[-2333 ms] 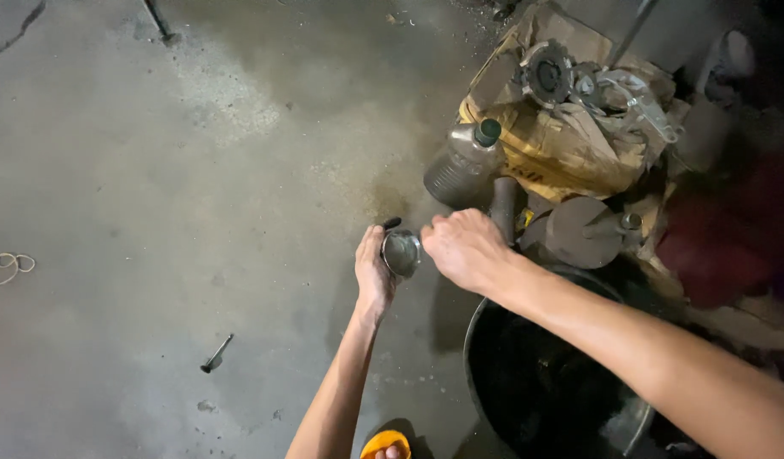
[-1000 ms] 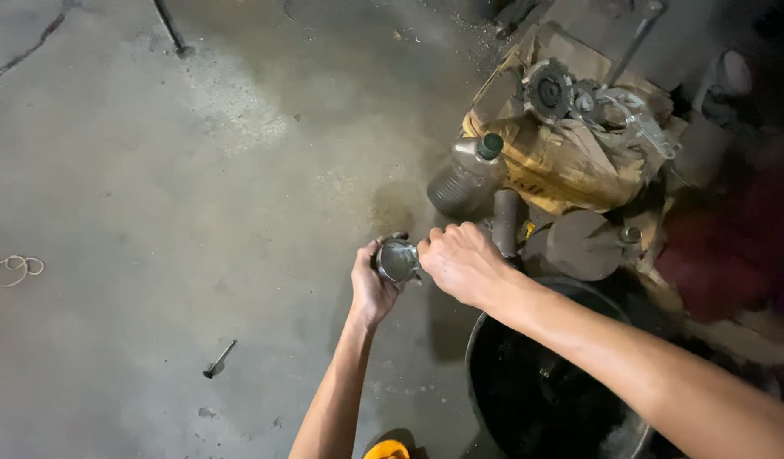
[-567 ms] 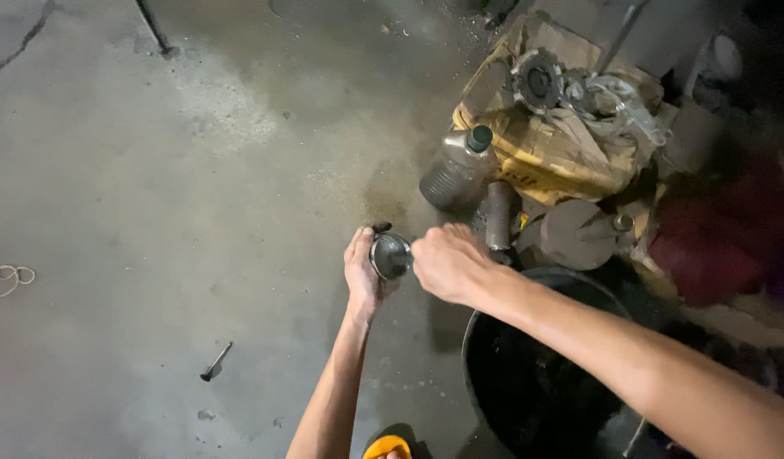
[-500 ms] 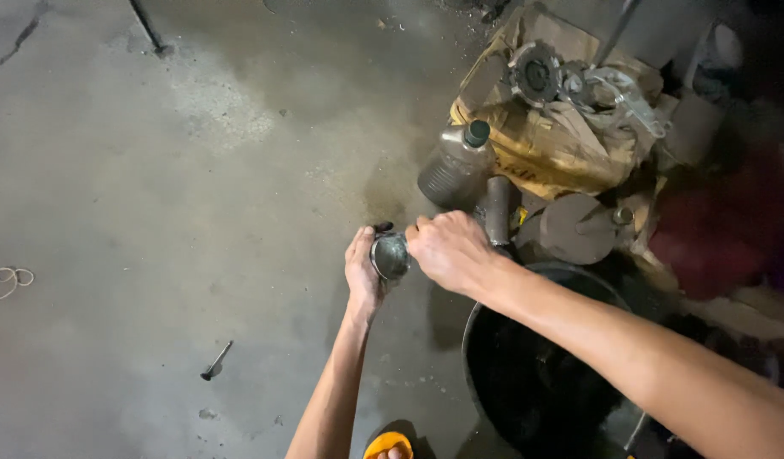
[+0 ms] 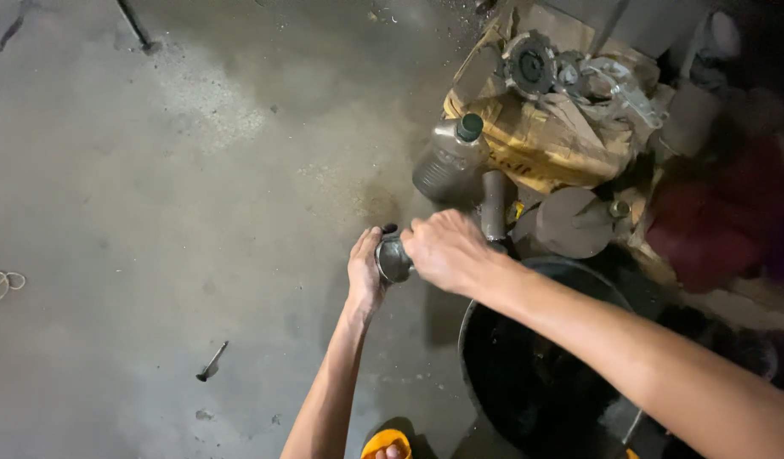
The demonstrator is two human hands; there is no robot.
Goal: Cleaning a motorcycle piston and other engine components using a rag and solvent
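At the frame's centre, both hands work a small round metal part (image 5: 393, 259), seemingly twisting or fitting it; the next move likely calls for a firm counter-turn. The left hand (image 5: 365, 270) cups it from behind, fingers curled around it, while the right hand (image 5: 443, 251) clamps over its front, above the black tub (image 5: 494, 357).

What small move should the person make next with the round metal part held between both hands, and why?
Probably keep the left hand steady and turn the right hand a little further. Both hands clasp the round metal part above the concrete floor, beside the black tub; the right hand covers one end as if twisting.
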